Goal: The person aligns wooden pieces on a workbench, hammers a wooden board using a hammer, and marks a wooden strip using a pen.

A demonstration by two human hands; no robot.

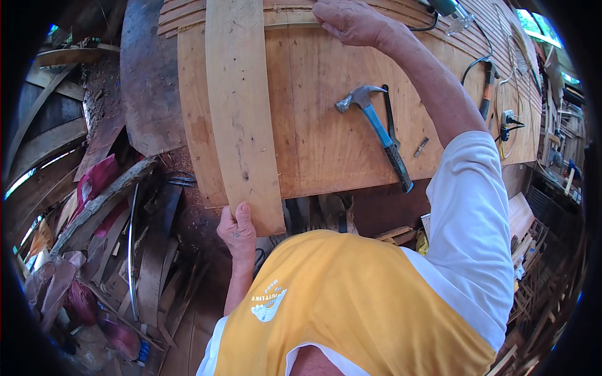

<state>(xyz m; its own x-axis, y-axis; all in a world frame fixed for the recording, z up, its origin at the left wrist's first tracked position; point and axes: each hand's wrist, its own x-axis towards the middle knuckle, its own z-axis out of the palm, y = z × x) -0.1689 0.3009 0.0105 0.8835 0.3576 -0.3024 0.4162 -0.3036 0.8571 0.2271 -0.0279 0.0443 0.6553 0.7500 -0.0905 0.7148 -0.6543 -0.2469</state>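
Left of centre in the frame, the long plank [243, 106] lies across the tabletop [326, 166]; the left hand [238, 235] pinches its lower end. At top centre, the right hand [352, 24] is curled beside wooden slats [291, 17]; its grip I cannot tell.

The pale plank [244, 125] overhangs the wooden tabletop [320, 150].

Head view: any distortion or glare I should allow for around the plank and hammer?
In the head view, the plank's long edges bow with the fisheye; also in the head view, daylight blows out at the upper-right rim, while the blue-handled claw hammer reads clearly.
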